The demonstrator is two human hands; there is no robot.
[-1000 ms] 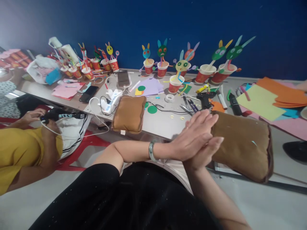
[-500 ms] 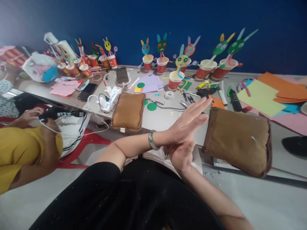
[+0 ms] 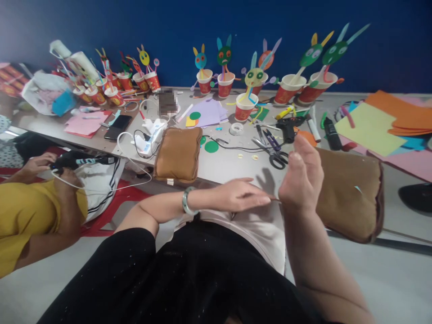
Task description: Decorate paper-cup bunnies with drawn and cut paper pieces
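My left hand, with a bangle on its wrist, is stretched out flat over the table's front edge, with nothing visible in it. To its right my right hand is raised, palm turned inward and fingers extended; I see nothing in it. The left fingertips lie close to the base of the right hand; whether they touch is unclear. Black scissors lie just behind the right hand, beside a black glue gun. A brown cushion is partly behind the right forearm.
Paper cups with puppet figures line the back. Another brown cushion, a power strip, tape, green circles and coloured paper lie on the table. At left, a person in yellow holds a black object.
My hands, earlier crossed and close together, have moved apart. The left has lowered and shifted left; the right has risen and moved right. The scissors now show more fully.
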